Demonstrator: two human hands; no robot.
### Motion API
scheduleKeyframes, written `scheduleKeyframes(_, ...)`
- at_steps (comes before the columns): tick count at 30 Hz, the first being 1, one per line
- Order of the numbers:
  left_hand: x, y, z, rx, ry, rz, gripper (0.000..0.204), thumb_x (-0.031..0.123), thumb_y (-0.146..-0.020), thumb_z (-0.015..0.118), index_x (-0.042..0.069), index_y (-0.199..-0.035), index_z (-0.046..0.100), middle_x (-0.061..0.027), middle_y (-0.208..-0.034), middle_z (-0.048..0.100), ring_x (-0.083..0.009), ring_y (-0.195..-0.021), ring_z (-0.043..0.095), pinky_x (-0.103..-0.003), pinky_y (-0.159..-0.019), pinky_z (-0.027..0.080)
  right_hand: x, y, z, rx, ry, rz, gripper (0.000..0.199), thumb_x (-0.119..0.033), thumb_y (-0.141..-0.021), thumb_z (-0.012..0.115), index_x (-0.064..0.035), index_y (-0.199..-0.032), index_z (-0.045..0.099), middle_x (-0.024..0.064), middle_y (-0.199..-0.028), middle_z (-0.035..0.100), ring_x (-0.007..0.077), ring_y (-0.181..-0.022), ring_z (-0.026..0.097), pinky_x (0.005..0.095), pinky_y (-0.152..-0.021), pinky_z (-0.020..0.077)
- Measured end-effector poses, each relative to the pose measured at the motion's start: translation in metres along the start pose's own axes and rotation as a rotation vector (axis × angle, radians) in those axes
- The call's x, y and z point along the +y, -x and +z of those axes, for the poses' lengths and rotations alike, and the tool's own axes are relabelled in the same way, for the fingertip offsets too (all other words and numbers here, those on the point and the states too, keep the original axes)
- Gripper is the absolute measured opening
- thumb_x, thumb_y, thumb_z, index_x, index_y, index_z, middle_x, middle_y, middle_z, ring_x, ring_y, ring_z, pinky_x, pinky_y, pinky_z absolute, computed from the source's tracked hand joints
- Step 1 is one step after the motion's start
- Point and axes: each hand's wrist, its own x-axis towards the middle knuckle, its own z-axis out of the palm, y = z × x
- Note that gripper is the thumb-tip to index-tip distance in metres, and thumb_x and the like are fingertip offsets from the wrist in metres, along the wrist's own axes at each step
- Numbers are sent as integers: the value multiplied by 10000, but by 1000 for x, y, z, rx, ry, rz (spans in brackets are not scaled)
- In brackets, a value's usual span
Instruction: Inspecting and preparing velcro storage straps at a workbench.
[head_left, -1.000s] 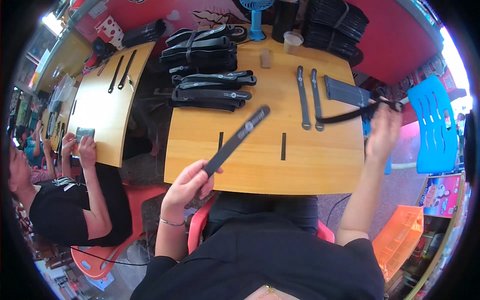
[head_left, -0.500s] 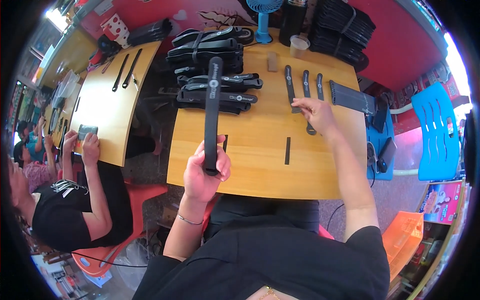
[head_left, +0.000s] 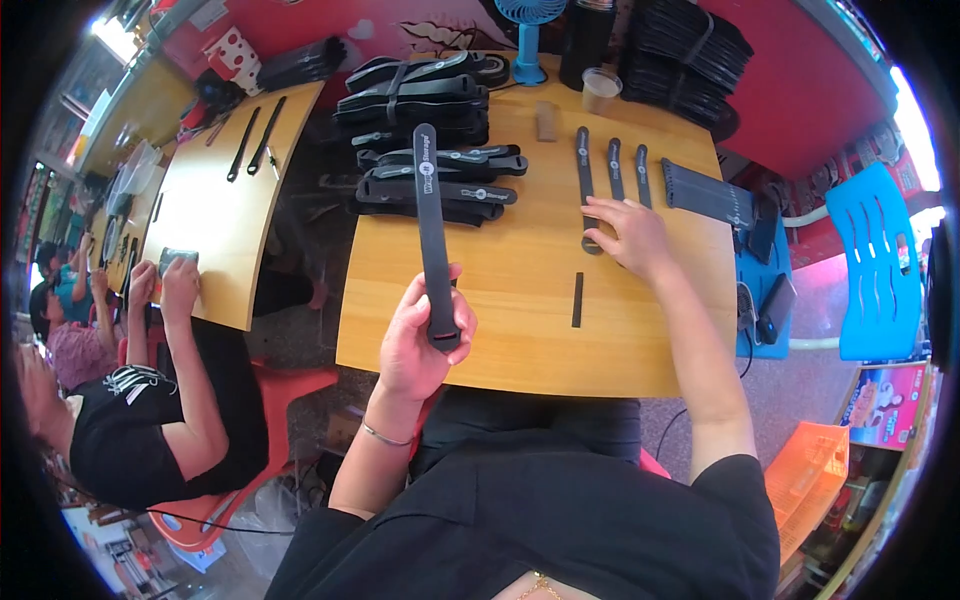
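My left hand (head_left: 418, 350) is closed round the lower part of a long black strap (head_left: 431, 225). The strap stands up in front of me, with a slot at its bottom end and pale print near its rounded top. On the table (head_left: 500, 330), my right hand (head_left: 637, 240) lies over a leftmost black strap (head_left: 586, 165), its fingertips touching it and spread apart. Beside that strap lie a middle strap (head_left: 615, 165) and a right strap (head_left: 642, 170), roughly parallel. My right hand hides their lower ends. Nearer me is a short dark strip (head_left: 578, 300).
Stacked strap bundles (head_left: 430, 105) stand at the back left and a tied black pile (head_left: 685, 60) at the back right. A blue fan (head_left: 527, 50), a cup (head_left: 600, 90) and a flat black stack (head_left: 705, 193) are also there. Another person (head_left: 150, 420) sits at the left table.
My right hand has gone from pinching the leftmost strap's near end to lying on it with fingers spread; that strap now lies flat. My left hand has shifted slightly right, tilting its strap.
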Motion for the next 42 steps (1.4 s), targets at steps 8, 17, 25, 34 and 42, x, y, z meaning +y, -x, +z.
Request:
scheduleKeyframes(8,-16,0,5,-118,11,50,461,180,-965,526,32,-1369,359,-147,-1089,586,-259,-982,628,-357,-770,584,-15,15,-12,171,-89,60,322,-255,-831,666,-136,-1130,660,22,-1062,678,231,-933,629,335,-772,506)
scheduleKeyframes(17,-37,-7,29,23,72,166,369,25,-923,559,69,-1273,451,-136,-1124,595,-300,-1112,587,-458,-911,538,-174,63,-71,137,-488,61,478,1,-859,587,-76,-1325,516,77,-906,682,224,-731,610,336,-644,490)
scheduleKeyframes(25,-44,-5,41,24,-47,314,381,-70,-838,639,71,-1167,508,-108,-1090,624,-254,-1095,594,-395,-934,512,-184,77,-50,252,-622,52,524,15,-842,613,-97,-1340,498,125,-913,686,253,-759,679,347,-648,520)
scheduleKeyframes(34,-45,-2,43,60,-214,401,370,-107,-807,655,36,-1121,522,-100,-1064,616,-245,-1085,601,-363,-932,505,-185,79,-45,254,-648,88,508,3,-858,603,-118,-1341,499,156,-864,685,271,-748,685,350,-634,523)
scheduleKeyframes(42,-54,-3,36,59,-624,738,393,-117,-758,696,36,-1079,528,-100,-1044,568,-290,-1080,592,-366,-907,501,-191,78,-54,88,-811,311,407,29,-888,539,-104,-1271,508,137,-849,696,249,-778,701,313,-648,527)
